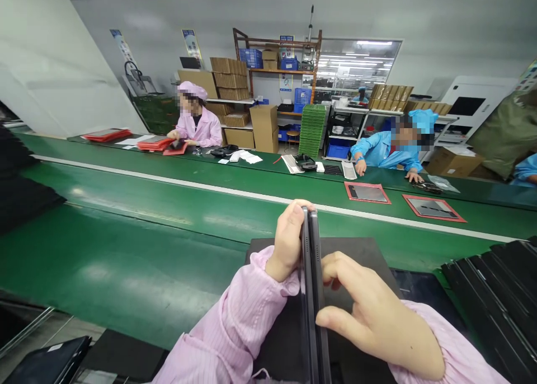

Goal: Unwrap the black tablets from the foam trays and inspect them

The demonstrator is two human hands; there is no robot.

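Two slim dark tablets stand on edge side by side in front of me, with speaker holes along their rims. My left hand (288,241) is closed around the far end of the pair, fingers over the top corner of the left tablet (307,294). Beside the right tablet (317,283) is my right hand (364,300), thumb and fingers spread apart. Its thumb touches that tablet's edge, and its fingertips are close to the face, partly hidden. Beneath the tablets lies a black flat pad or box (356,249).
A green conveyor (146,244) runs across in front. Stacked black devices (495,294) lean at right; more dark slabs (126,353) lie lower left. Beyond, red-framed panels (368,192) rest on the belt. Two co-workers, one in pink (205,127), one in blue (377,149), sit opposite.
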